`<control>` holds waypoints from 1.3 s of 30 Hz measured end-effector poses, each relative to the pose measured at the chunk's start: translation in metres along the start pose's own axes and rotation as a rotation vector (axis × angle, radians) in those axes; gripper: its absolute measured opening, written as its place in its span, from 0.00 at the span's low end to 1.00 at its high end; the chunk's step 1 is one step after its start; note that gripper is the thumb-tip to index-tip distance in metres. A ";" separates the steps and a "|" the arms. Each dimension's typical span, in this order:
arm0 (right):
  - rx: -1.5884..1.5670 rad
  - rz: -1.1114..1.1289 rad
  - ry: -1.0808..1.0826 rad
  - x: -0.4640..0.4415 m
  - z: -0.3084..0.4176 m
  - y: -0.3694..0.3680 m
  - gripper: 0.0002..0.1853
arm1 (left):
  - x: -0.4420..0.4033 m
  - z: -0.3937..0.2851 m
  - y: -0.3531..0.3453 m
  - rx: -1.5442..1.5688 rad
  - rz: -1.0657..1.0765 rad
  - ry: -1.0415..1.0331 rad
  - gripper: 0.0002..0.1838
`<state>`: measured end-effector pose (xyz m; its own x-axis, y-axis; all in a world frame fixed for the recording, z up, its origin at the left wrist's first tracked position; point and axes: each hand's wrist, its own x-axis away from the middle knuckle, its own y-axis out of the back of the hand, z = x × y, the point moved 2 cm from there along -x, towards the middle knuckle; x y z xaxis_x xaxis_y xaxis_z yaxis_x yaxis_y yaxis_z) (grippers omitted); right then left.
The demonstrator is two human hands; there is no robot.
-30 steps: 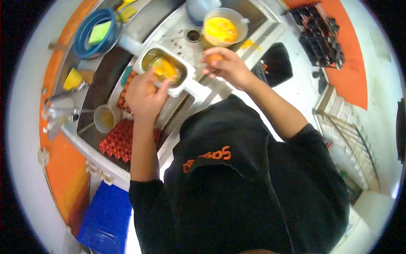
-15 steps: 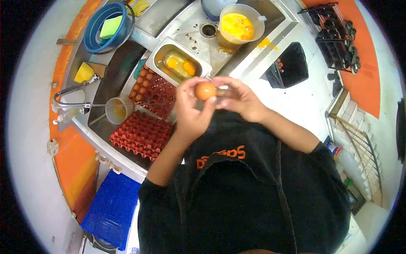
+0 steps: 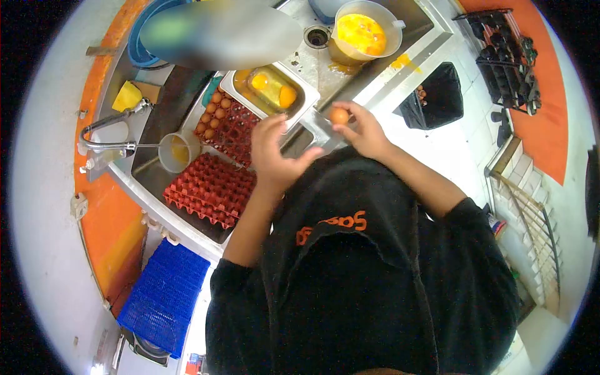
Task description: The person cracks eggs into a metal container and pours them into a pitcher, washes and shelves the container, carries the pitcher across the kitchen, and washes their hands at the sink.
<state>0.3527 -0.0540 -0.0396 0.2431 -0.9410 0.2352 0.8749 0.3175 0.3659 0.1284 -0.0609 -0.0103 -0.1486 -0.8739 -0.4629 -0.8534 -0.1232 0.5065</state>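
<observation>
A brown egg (image 3: 339, 116) is between the fingers of my right hand (image 3: 367, 133), just past the near end of a metal pan (image 3: 311, 100). Inside that pan lie two yolks (image 3: 287, 97) in clear egg white. My left hand (image 3: 276, 153) is open with thumb and fingers apart, below the pan's near side and beside a red egg tray (image 3: 240, 134) that still has several brown eggs (image 3: 212, 119) at one end. Stacked red trays (image 3: 209, 190) lie to the left of this hand.
A pitcher of beaten yolks (image 3: 361, 37) stands beside the drain. A cup (image 3: 178, 152) sits near the faucet (image 3: 112, 147). To the right is a black bin (image 3: 440, 94) with shells. A large blurred shape (image 3: 225, 34) covers the upper left, partly hiding a blue basin (image 3: 139, 44).
My hands have moved apart. The right one has carried the egg to the right, while the left has let go and opened. A blurred shape has come into the upper left.
</observation>
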 end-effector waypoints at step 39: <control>0.124 0.260 0.324 -0.092 0.126 -0.037 0.24 | -0.070 0.019 0.031 -0.394 0.017 -0.148 0.26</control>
<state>0.2453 0.0354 0.0387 0.5851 -0.8097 0.0466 0.7149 0.5420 0.4417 0.1025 0.0057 0.0240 -0.2559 -0.8040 -0.5368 -0.5977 -0.3048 0.7415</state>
